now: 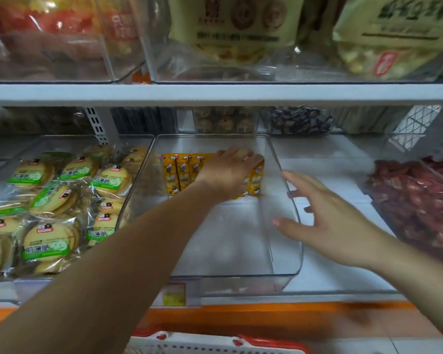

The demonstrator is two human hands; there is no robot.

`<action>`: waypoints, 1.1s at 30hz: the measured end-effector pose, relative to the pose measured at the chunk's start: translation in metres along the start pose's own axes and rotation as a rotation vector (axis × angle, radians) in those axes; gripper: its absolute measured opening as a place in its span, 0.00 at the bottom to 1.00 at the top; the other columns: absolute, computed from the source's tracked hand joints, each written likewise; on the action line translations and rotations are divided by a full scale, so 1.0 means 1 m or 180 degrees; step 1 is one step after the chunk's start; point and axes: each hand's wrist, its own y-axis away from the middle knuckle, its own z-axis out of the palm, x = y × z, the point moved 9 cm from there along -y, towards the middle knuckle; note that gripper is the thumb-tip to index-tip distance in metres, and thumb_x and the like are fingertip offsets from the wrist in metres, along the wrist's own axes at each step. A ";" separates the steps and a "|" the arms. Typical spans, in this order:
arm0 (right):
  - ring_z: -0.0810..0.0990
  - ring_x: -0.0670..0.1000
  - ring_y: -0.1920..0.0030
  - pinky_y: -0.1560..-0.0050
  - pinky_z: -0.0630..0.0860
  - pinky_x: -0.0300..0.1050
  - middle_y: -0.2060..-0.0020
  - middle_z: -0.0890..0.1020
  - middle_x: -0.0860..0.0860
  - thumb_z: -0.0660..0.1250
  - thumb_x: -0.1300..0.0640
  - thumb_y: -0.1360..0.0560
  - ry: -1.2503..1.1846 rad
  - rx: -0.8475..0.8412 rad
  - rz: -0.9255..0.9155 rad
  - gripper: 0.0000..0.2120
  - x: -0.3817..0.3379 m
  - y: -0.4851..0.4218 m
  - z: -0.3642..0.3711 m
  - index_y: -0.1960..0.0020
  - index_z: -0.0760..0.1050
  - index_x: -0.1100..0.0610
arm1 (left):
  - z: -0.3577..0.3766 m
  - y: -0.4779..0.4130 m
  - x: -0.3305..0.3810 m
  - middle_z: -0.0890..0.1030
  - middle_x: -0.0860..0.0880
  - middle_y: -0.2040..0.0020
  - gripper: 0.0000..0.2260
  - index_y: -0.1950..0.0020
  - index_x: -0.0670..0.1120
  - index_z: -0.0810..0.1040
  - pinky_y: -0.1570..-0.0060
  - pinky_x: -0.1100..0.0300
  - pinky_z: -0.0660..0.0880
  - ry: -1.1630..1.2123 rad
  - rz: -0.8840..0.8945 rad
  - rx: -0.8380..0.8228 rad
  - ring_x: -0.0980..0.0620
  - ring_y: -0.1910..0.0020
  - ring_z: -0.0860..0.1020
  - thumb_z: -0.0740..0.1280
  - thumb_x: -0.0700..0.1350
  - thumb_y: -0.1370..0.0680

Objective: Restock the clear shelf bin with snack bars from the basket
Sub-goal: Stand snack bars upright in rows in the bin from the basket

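Presumably squaring the row, our left hand point(228, 172) covers the snack bars point(179, 172) at the back of the clear bin point(230, 241); whether it grips them we cannot tell. Our right hand point(327, 221), fingers spread, hovers beside its right wall.

Lower shelf point(330, 180), white board running right across the middle of the frame. Three clear tubs sit directly on it: the biscuit bin point(136, 190) at left, the clear bin point(228, 238) dead centre, the red-snack bin point(394, 218) at right, with bare board between those last two. Upper shelf point(215, 94) above carries more clear tubs point(266, 72). A price label point(174, 293) sits on the front rail.
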 end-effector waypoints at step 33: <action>0.58 0.40 0.24 0.27 0.66 0.48 0.22 0.46 0.30 0.65 0.25 0.37 -0.0263 -0.0308 -0.0126 0.54 0.005 0.016 0.019 0.22 0.38 0.34 | 0.010 0.031 -0.043 0.74 0.43 0.35 0.44 0.28 0.47 0.70 0.40 0.46 0.72 -0.0783 -0.0558 0.0012 0.40 0.40 0.74 0.80 0.64 0.38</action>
